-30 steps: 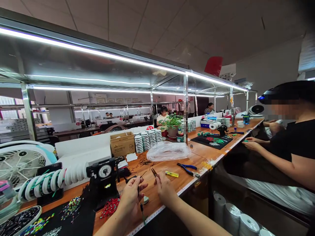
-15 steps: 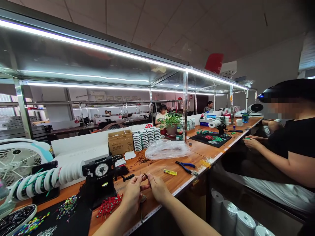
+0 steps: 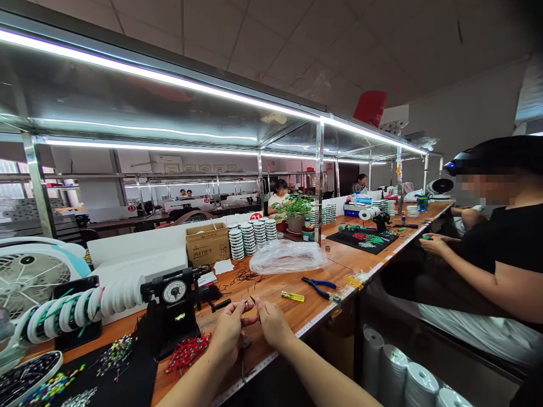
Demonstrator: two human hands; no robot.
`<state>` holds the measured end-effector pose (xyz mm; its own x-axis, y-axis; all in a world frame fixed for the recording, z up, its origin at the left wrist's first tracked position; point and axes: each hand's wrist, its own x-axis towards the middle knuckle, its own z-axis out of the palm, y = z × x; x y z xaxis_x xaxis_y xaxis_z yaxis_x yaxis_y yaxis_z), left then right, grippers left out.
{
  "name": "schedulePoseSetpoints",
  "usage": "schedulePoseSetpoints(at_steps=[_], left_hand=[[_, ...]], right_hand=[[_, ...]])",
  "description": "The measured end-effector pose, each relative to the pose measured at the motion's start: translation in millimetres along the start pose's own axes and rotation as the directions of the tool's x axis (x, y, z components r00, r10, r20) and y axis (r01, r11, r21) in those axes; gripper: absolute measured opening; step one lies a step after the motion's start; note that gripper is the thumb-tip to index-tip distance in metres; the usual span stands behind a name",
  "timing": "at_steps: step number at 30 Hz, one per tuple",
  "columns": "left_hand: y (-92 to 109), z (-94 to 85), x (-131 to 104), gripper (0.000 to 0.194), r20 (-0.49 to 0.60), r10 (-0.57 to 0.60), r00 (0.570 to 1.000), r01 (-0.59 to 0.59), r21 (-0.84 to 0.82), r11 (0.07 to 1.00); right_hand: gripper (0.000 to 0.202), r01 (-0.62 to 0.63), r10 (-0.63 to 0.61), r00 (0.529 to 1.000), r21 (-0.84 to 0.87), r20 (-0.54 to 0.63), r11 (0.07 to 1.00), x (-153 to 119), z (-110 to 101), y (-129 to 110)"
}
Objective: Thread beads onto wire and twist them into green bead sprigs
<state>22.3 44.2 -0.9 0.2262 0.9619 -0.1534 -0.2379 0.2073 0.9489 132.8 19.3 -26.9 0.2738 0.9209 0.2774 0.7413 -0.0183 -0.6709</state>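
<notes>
Both hands meet over the wooden bench (image 3: 275, 288), near its front edge. Between thumb and fingertips, my left hand (image 3: 231, 328) pinches a thin dark cord (image 3: 246, 303). My right hand (image 3: 271, 323) is closed in a pinch close beside it, with a dark tip showing above the thumb; the cord's exact path between the fingers is too small to tell. Left of the hands is a black winding machine (image 3: 175, 294) with a dial and white spools (image 3: 121, 297). A pile of red beaded pieces (image 3: 186, 353) lies beside my left wrist.
Blue-handled pliers (image 3: 317, 286) and a yellow tool (image 3: 292, 296) lie to the right. Behind are a plastic bag (image 3: 288, 258), a cardboard box (image 3: 207, 244) and stacked spools (image 3: 250, 238). Beads lie on a black mat (image 3: 131, 373). A person (image 3: 500, 226) sits at the right.
The dark cord ends between the fingertips have shifted, with fewer strands sticking up. Both hands stay almost where they were.
</notes>
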Motion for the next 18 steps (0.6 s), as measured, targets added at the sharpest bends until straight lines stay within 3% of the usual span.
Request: schedulePoseSetpoints(at_steps=[2,8,12,15,18], left_hand=[[-1,-0.7,1,0.011,-0.014,-0.001,1.0,0.001,-0.002,1.0],[1,-2.4,-5,0.011,-0.028,0.0,1.0,0.0,-0.003,1.0],[6,-4.0,-7,0.011,-0.012,-0.013,1.0,0.013,-0.006,1.0],[6,-5.1,-8,0.011,0.01,-0.016,1.0,0.016,-0.021,1.0],[6,-6.3,-8,0.013,0.031,-0.014,0.999,0.015,-0.044,0.999]], right_hand=[[0.053,-0.023,0.022,1.0,-0.059,-0.019,0.998,1,-1,0],[0.022,-0.038,0.032,0.999,-0.276,-0.026,0.96,15,-4,2],[0.028,-0.114,0.101,0.993,-0.348,-0.055,0.93,34,-28,24],[0.026,-0.194,0.196,0.98,-0.327,-0.027,0.925,47,-52,47],[0.021,-0.201,0.213,0.976,-0.201,0.039,0.959,51,-60,56]])
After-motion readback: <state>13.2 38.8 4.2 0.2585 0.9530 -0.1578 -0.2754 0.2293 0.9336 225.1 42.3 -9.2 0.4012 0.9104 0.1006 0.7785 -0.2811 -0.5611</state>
